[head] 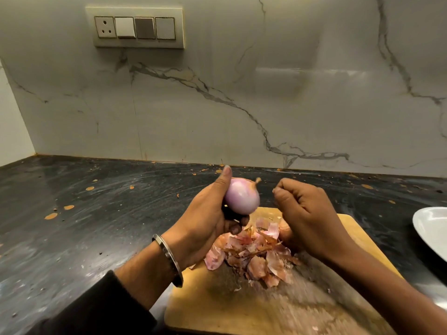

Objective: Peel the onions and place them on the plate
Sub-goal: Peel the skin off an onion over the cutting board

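Left hand [205, 213] up over the board [278, 305], gripping a peeled onion [242, 199], thumb along its far side; right hand [307, 213] just beside, fingers curled, holding nothing visible; heap of skins [254, 252] on the board below; plate [433, 230] at right edge on the dark table [84, 213], well apart from the onion.

The onion [242, 199] is a pale pinkish purple with a tan papery tip, and the peels [254, 252] heaped on the light tan wooden cutting board [242, 310] are a mix of pink and orange-brown. The worktop [96, 213] is glossy black with pale streaks and little orange flecks toward its back edge and left side, and the plate [433, 230] at the right edge is plain white. The wall [242, 93] is white marble with grey veins, the switch panel [137, 27] is cream with white, grey and brownish switches, and there's a silver bangle [169, 259] next to a black sleeve [108, 308].
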`<state>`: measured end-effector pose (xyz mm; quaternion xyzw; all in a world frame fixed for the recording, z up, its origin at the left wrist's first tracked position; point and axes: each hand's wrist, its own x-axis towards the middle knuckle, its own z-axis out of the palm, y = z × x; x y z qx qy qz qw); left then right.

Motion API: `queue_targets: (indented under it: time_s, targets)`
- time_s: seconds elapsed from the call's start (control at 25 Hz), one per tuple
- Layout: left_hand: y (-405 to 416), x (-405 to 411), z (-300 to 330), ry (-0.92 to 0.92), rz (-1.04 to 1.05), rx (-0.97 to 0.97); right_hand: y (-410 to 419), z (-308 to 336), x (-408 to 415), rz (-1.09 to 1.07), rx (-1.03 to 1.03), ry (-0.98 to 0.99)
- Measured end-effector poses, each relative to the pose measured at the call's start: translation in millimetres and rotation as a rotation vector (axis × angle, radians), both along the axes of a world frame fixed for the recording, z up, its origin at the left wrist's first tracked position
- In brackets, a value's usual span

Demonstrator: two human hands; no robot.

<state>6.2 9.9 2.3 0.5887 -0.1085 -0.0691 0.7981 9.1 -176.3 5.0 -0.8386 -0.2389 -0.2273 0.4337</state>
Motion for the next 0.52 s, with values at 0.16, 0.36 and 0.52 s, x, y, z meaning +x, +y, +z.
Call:
queue_targets:
  time_s: [0.16,0.36,0.52]
  targets:
    - [4.1,2.0,4.9,0.095,0.05,-0.204,-0.9,2.6,-5.6,-0.063,-0.363,-0.065]
    - [3.4,3.8,3.2,0.125,0.043,-0.265,4.5,3.4,-8.6,0.074,-0.229,-0.08]
    - [4.5,1.2,5.3,0.175,-0.099,-0.313,9.2,-4.1,-8.6,0.063,-0.181,-0.121]
